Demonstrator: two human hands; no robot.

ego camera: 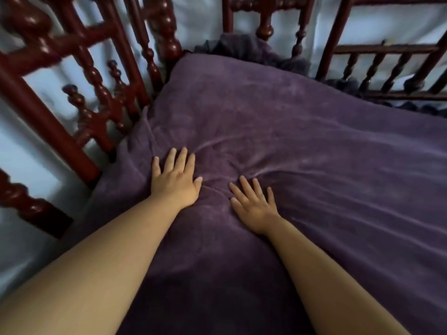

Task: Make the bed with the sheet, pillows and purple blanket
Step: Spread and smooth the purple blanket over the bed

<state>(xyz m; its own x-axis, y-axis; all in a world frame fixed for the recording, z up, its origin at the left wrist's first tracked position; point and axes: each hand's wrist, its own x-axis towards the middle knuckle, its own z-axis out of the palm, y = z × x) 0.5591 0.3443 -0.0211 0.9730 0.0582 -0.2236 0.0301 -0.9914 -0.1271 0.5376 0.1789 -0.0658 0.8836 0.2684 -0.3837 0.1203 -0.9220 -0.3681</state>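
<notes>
Two sides of a dark red turned-wood bed frame (79, 76) are seen, one rail of spindles running down the left edge and another across the top right, with pale blue-white fabric (31, 151) visible behind the bars on the left. Pressed up against the left rail is the purple blanket (302, 131), which is spread over the bed and fills the frame from the left rail to the right edge. Its far corner is raised into a rounded mound near the corner post; what lies beneath cannot be told. Flat on the blanket, near its left side, the left hand (174, 181) is laid palm down with fingers straight and slightly spread. Soft creases are gathered in the fabric between and just beyond the hands. Just to the right, close but not touching, the right hand (254, 206) is likewise laid flat, fingers extended and fanned. Darker grey ruffled fabric (251, 48) is bunched along the far edge against the top rail.
</notes>
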